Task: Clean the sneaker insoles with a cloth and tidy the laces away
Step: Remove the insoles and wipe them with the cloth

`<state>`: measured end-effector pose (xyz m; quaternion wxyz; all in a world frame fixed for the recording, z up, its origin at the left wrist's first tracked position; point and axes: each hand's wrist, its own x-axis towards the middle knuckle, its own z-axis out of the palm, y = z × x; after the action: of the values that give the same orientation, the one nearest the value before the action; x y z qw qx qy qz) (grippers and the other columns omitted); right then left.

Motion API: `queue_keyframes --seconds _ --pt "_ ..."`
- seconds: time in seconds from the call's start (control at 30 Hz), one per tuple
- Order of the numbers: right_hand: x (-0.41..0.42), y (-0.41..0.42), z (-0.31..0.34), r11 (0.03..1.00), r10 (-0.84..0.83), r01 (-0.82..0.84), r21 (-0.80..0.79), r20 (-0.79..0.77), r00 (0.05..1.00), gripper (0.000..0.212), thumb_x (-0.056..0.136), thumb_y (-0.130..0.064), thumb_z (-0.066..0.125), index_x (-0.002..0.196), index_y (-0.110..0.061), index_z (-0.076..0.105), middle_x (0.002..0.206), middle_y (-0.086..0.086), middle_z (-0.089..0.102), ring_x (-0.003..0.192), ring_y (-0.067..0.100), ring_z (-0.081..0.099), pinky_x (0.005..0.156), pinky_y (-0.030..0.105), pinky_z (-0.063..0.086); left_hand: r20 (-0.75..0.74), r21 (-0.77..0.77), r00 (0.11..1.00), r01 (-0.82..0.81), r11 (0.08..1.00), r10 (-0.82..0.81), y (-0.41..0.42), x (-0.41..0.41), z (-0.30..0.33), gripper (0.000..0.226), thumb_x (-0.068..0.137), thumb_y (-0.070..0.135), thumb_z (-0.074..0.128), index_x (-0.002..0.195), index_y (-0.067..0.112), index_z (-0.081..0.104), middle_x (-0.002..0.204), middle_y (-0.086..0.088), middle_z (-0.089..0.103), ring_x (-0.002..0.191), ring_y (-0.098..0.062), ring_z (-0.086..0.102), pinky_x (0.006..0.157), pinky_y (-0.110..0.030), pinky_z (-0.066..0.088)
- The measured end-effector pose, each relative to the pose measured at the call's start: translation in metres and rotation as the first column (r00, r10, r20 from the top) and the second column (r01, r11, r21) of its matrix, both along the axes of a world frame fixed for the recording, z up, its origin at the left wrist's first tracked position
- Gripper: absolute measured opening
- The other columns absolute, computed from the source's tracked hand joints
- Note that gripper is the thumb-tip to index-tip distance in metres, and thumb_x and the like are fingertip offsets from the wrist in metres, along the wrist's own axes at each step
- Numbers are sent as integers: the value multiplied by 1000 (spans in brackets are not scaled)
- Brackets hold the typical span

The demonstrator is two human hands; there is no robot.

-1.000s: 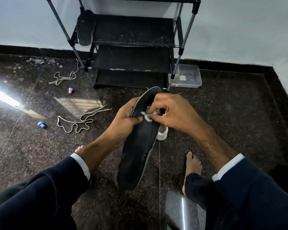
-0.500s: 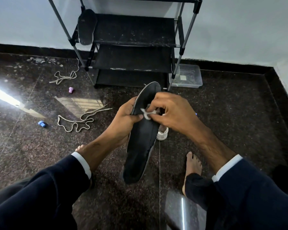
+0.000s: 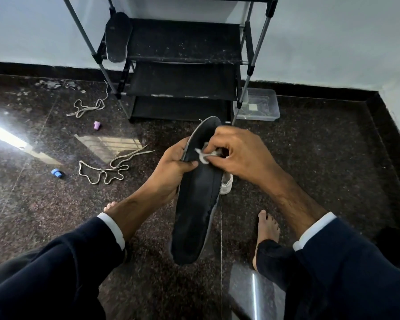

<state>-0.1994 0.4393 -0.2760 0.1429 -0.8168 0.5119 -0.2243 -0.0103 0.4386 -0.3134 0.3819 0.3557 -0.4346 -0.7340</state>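
Note:
My left hand (image 3: 171,172) grips a long black insole (image 3: 194,209) by its left edge near the toe end, thumb across its face. My right hand (image 3: 238,155) pinches a small white cloth (image 3: 204,155) and presses it on the insole's upper part. A second black insole (image 3: 118,36) leans on the left end of the shoe rack. Two pale laces lie on the floor: one lace (image 3: 106,168) left of my hands, another lace (image 3: 87,108) farther back. A white sneaker (image 3: 226,184) peeks out behind the insole, mostly hidden.
A black shoe rack (image 3: 183,58) stands against the wall ahead. A clear plastic box (image 3: 259,106) sits on the floor to its right. A small purple cap (image 3: 97,125) and a blue object (image 3: 56,173) lie on the dark stone floor. My bare feet rest below my arms.
The insole's lower end has swung slightly, and my right hand with the cloth has shifted a little along the insole's upper part. My left hand keeps its grip.

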Motion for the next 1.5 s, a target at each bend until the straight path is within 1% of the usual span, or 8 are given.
queue_keyframes --seconds 0.13,0.27,0.33,0.63,0.93,1.17,1.4,1.5 --pt "-9 -1 2 963 -226 228 -141 33 974 5 84 -23 74 89 -22 73 88 -8 62 79 9 57 63 34 52 45 -16 998 41 999 -40 2 -2 3 56 81 -9 51 136 -4 50 119 -19 66 110 -26 66 88 -31 56" --pt "-16 -6 1 938 -323 341 -54 210 923 10 84 -19 79 92 -18 75 91 -5 65 81 9 61 71 33 54 77 -24 997 27 999 -25 -1 3 7 54 84 -9 53 137 3 53 123 -16 68 114 -27 66 90 -34 55" --pt "-16 -7 1 954 -291 301 9 284 913 13 82 -16 82 93 -15 76 92 -4 67 82 8 62 75 31 53 75 -12 997 1 1000 0 -3 4 8 51 91 -14 50 139 4 52 125 -16 68 114 -26 66 90 -34 55" --pt "-2 0 -2 966 76 -103 236 123 989 14 79 -20 84 92 -23 79 88 -16 62 85 5 63 76 37 54 72 25 989 -128 991 126 -8 9 2 40 102 -7 40 139 4 53 125 -18 66 106 -24 66 84 -31 57" --pt "-13 -2 1 949 -273 279 -148 60 960 10 86 -24 77 96 -21 79 89 -6 64 85 9 57 70 35 52 130 27 991 -15 1000 11 -1 4 6 36 101 -7 41 132 3 58 114 -11 71 100 -18 70 78 -25 57" --pt "0 1 -1 996 3 -11 92 90 996 13 85 -25 80 97 -22 80 93 -11 66 86 6 62 74 39 56 169 9 985 21 1000 -23 0 4 4 40 101 -8 41 136 4 54 116 -12 69 103 -18 68 83 -26 56" --pt "-17 -6 -1 938 -288 307 -161 134 948 9 84 -23 77 92 -18 78 87 -5 65 79 12 61 66 41 54 197 -28 975 112 993 -104 3 -2 4 47 99 -14 40 140 5 50 127 -20 65 111 -19 64 88 -25 54" --pt "-10 -3 -3 970 -201 218 -104 159 967 9 85 -21 78 92 -17 78 88 -5 65 79 11 62 66 41 54 202 -66 975 107 992 -91 2 -1 4 52 97 -16 40 144 5 46 133 -17 62 116 -16 62 92 -24 52"
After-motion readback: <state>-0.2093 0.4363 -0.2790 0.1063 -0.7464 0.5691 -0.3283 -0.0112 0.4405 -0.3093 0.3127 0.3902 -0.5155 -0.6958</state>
